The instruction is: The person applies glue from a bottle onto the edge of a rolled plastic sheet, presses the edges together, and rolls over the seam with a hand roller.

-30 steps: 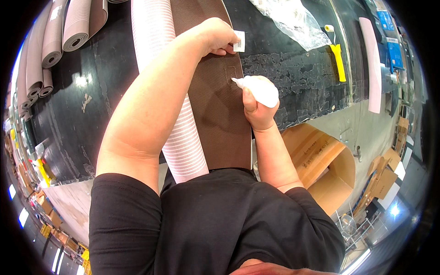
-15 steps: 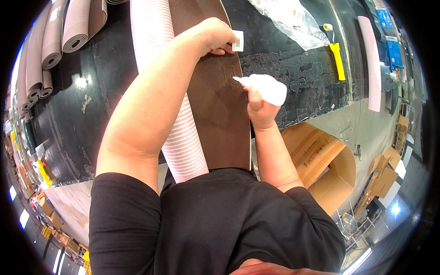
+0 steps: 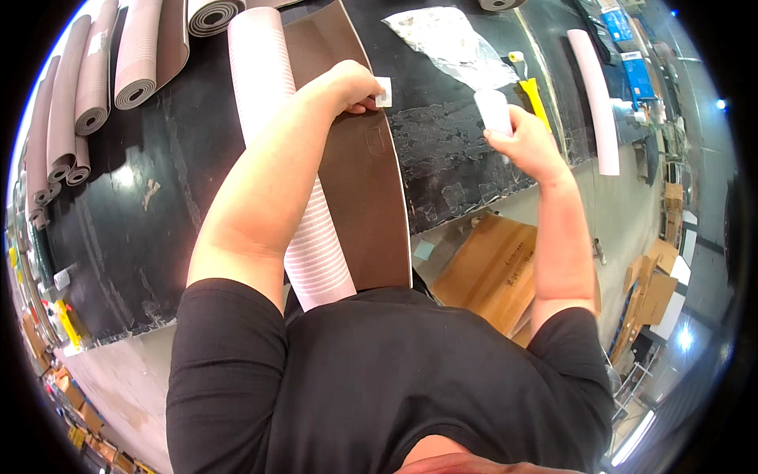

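A partly unrolled mat [image 3: 359, 201] runs from my body across the black table, its brown underside up. Its striped pinkish-white roll [image 3: 322, 245] lies along the left side. My left hand [image 3: 353, 87] is over the mat's right edge, fingers pinching a small white label [image 3: 384, 92]. Just below the label, a faint rectangular outline [image 3: 374, 142] shows on the brown surface. Off to the right, above the table edge, my right hand [image 3: 533, 146] is closed around a white squeeze bottle [image 3: 493, 112]. The bottle's nozzle points down toward me and is partly hidden by the fingers.
Several rolled mats [image 3: 136, 63] lie at the far left of the black table [image 3: 450, 150]. Beyond the bottle are a clear plastic bag [image 3: 454, 43] and a yellow-handled roller [image 3: 535, 101]. A pale curved strip [image 3: 598, 103] lies farther right. An open cardboard box [image 3: 489, 268] stands below the table edge.
My right hand has carried the squeeze bottle away from the mat, to the right and slightly up. My left hand still pinches the label over the mat's edge. The whole view has shifted slightly.
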`<move>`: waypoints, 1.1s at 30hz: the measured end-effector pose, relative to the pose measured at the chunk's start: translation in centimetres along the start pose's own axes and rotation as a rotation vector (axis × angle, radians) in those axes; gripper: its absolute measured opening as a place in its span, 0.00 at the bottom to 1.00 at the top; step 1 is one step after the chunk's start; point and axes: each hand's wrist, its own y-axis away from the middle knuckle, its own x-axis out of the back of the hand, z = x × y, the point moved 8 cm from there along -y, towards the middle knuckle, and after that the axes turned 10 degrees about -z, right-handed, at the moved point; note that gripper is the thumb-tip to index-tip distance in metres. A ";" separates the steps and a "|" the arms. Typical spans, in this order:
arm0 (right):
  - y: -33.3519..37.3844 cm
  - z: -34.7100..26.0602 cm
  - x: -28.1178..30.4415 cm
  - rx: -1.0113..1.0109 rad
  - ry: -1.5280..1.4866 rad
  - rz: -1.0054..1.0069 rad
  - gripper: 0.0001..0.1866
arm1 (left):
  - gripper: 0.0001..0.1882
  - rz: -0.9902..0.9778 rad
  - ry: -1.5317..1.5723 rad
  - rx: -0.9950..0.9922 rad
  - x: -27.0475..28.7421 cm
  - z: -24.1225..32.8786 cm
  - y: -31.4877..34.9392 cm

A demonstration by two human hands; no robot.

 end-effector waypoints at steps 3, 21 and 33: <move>-1.0 -2.5 0.7 -0.076 0.623 -0.159 0.14 | 0.10 0.009 0.006 -0.011 0.1 0.1 0.4; -9.8 2.2 -9.7 -0.320 1.355 -0.647 0.18 | 0.09 -0.036 0.044 -0.017 -0.3 -0.2 -0.5; -5.2 -6.4 -7.0 0.016 1.378 -0.326 0.13 | 0.09 -0.043 0.071 -0.038 -0.2 -0.2 0.0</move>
